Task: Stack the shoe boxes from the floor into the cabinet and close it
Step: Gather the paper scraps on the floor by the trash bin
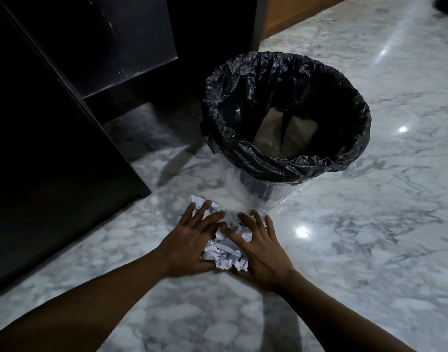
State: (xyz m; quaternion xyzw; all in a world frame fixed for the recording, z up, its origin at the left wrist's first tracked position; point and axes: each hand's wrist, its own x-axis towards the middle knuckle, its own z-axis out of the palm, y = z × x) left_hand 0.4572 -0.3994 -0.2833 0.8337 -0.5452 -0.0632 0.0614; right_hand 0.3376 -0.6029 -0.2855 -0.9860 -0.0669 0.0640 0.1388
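White crumpled paper wad (225, 250) sits right by the clear black-lined bin (286, 168), my left hand (192, 240) and right hand (265, 252) pressing on it, fingers spread. Pretty sure that's the black cabinet (52, 148) left of the bin.

The picture is dim. The shiny floor (370, 250) has small bright spots of light on the right side. The upper left is very dark.

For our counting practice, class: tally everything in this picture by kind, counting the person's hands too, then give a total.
hands: 2, left hand and right hand
crumpled paper heap: 1
bin with black liner: 1
dark cabinet: 1
Total: 5
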